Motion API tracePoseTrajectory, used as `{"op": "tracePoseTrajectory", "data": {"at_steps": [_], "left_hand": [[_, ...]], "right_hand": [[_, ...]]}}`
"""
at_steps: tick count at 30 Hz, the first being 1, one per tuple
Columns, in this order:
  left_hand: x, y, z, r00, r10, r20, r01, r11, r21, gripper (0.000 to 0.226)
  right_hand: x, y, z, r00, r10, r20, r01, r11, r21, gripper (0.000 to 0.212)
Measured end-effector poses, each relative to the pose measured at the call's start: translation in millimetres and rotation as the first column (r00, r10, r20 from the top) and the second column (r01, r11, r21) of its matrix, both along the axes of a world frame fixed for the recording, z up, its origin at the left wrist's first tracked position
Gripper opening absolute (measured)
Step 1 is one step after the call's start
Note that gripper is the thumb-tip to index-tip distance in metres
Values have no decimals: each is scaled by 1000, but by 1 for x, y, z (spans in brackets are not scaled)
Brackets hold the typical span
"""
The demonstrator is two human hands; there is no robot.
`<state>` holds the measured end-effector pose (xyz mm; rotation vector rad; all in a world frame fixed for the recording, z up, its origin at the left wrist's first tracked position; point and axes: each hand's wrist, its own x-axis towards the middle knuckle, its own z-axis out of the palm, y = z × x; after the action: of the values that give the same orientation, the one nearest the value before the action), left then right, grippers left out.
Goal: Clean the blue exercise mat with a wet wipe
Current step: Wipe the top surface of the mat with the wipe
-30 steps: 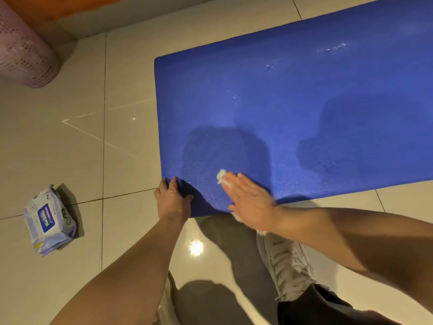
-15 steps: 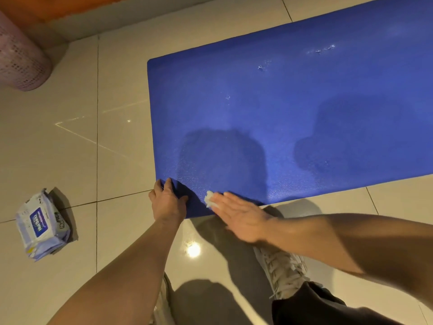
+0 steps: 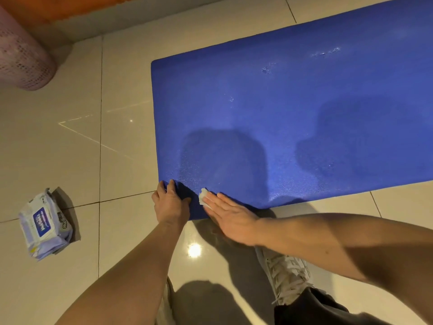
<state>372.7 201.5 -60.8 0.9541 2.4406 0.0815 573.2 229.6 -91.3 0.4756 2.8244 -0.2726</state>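
The blue exercise mat (image 3: 293, 109) lies flat on the tiled floor, filling the upper right. My left hand (image 3: 170, 205) rests on its near left corner, fingers spread on the edge. My right hand (image 3: 230, 216) lies flat with straight fingers on the mat's near edge, pressing a small white wet wipe (image 3: 203, 196) that sticks out beyond the fingertips. The two hands sit close together, a short gap between them. Small pale specks dot the mat further back.
A pack of wet wipes (image 3: 45, 227) lies on the floor at the left. A pink perforated basket (image 3: 22, 57) stands at the far left. My white shoe (image 3: 287, 275) is on the tiles below my right arm.
My right hand has slid the wipe leftward and toward me along the mat's near edge, closing on my left hand. The left hand has kept its hold on the corner.
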Motion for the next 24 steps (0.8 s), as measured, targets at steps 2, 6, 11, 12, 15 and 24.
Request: {"op": "tracePoseTrajectory", "data": {"at_steps": [2,6,11,12,15,24], "left_hand": [[0,-1,0,1000,2,4,-2,1000,5,75],[-3,-2,-2,1000,3,11,-3,1000,5,78],[-2,-1,-2,1000,10,17,-10,1000,3,79],[-3,-1,-2,1000,11,15,-11,1000,3,79],[-3,-2,-3,1000,1,2,-1,1000,8,80],[-6,-3,-5,999,-24,-21,24,1000,8,78]], "right_hand": [[2,24,-6,996,-16,-90,11,999,-52,66],[-2,91,-8,972,-223,-68,225,974,19,69],[-28,117,0,856,-518,17,518,855,-14,71],[-34,105,-1,866,-500,12,500,865,-27,72],[-37,46,2,969,-247,14,247,969,9,71],[-19,142,-16,940,-332,-76,333,943,9,71]]}}
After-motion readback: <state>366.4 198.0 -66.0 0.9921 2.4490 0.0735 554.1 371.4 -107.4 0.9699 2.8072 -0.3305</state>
